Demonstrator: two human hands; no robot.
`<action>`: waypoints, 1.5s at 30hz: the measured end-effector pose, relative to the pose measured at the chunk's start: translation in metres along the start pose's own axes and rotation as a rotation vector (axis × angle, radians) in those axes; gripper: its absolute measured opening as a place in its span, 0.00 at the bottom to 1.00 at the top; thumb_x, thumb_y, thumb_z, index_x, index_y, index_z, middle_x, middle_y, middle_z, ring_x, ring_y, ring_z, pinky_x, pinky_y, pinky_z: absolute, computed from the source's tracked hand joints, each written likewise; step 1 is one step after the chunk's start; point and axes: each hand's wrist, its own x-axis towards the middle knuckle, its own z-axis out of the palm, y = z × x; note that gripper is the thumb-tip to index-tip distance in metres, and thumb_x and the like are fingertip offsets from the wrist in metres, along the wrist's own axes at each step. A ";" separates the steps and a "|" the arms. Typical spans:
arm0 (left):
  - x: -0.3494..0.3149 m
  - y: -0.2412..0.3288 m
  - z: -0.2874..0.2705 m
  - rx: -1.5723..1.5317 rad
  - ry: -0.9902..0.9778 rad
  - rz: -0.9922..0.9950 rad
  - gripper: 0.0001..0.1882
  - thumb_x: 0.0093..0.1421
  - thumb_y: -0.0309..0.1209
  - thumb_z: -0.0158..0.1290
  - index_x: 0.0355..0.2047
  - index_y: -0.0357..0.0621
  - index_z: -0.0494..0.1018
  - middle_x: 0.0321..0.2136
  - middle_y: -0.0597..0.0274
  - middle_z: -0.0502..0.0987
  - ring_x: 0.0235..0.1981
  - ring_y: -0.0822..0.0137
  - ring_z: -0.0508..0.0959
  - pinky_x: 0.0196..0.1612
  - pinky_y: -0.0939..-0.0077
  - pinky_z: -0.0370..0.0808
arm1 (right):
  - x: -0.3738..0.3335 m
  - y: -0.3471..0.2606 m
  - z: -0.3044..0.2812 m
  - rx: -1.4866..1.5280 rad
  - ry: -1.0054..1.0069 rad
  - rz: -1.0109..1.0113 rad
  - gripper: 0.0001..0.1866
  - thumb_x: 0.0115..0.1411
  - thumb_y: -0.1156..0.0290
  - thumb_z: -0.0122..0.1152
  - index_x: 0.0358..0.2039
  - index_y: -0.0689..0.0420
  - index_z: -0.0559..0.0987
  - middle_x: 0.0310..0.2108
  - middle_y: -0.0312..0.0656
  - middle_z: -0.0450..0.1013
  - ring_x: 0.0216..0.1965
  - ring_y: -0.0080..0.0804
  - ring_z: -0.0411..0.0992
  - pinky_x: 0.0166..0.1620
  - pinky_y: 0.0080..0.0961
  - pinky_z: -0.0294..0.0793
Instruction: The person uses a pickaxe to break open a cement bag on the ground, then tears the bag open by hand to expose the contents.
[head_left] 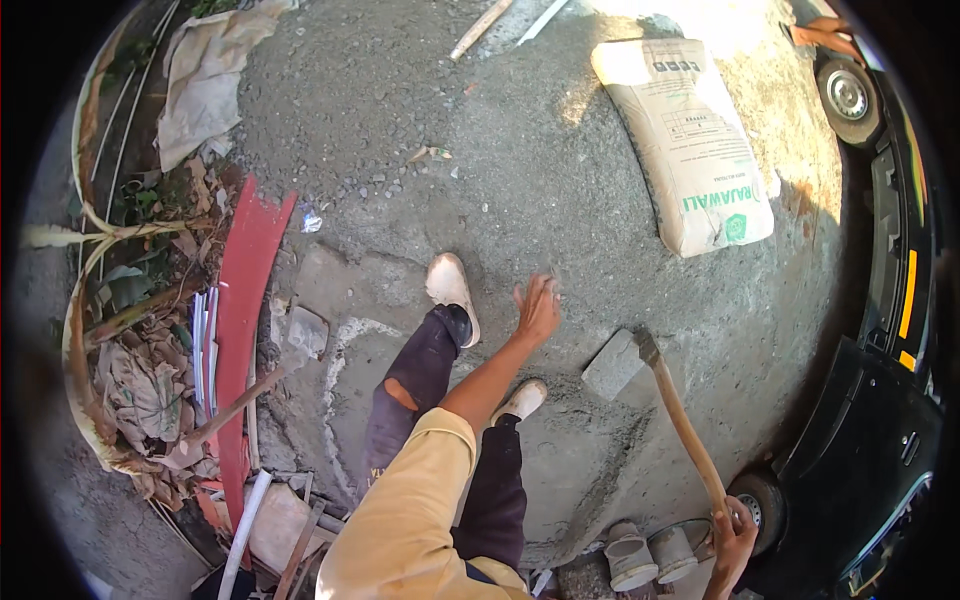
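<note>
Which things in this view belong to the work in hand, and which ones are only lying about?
Probably part of the work:
hoe, its handle gripped in the right hand
grey ground around its blade
perhaps the filled bag, not touched by either hand

Seemingly just lying about:
red board
crumpled pale sheet
dry leaves

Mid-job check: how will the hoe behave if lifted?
The hoe probably feels head-heavy: its broad blade sits at the far end from the right hand. The wooden handle looks thick, so it's likely stiff.
</note>
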 end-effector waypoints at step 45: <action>-0.367 0.332 -0.306 0.089 -1.438 -0.232 0.19 0.49 0.27 0.56 0.39 0.34 0.64 0.19 0.62 0.71 0.15 0.72 0.71 0.19 0.75 0.68 | -0.126 0.203 0.121 1.666 -0.725 0.312 0.58 0.43 0.35 0.62 0.58 0.68 0.51 0.55 0.55 0.55 0.53 0.48 0.60 0.51 0.44 0.68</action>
